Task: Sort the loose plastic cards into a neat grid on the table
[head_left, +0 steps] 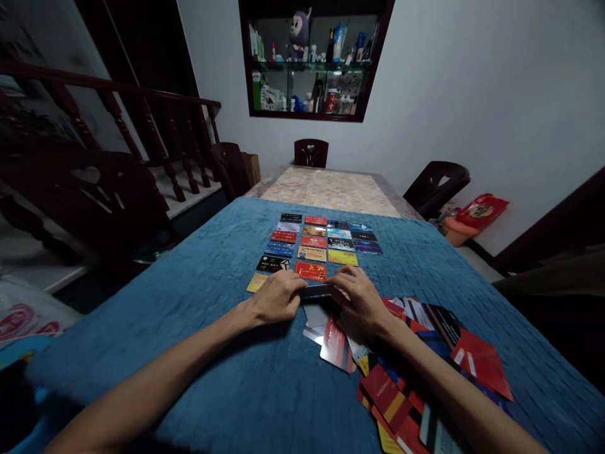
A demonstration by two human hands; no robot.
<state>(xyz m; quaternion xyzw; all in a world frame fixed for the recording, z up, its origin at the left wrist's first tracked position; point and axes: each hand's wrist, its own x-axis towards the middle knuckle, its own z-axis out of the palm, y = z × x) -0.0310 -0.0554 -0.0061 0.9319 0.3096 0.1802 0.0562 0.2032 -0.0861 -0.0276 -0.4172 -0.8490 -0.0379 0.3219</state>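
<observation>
Both my hands grip one card (316, 291) by its two short ends, tilted just below a red card (311, 270). My left hand (280, 295) pinches the left end, beside a gold card (256, 282). At the right end, the fingers of my right hand (355, 296) are closed on the same card. Beyond them, several cards lie face up in columns, among them a yellow card (343, 257) and a black card (273, 263). Under and beside my right hand and forearm spreads a loose pile of cards, with a red and silver card (336, 345) at its near left.
A blue cloth (189, 284) covers the near part of the table; the far part has a patterned top (326, 188). Dark chairs (311, 153) stand around it. A red bag (482, 211) sits at the right wall, and a railing (142, 120) runs along the left.
</observation>
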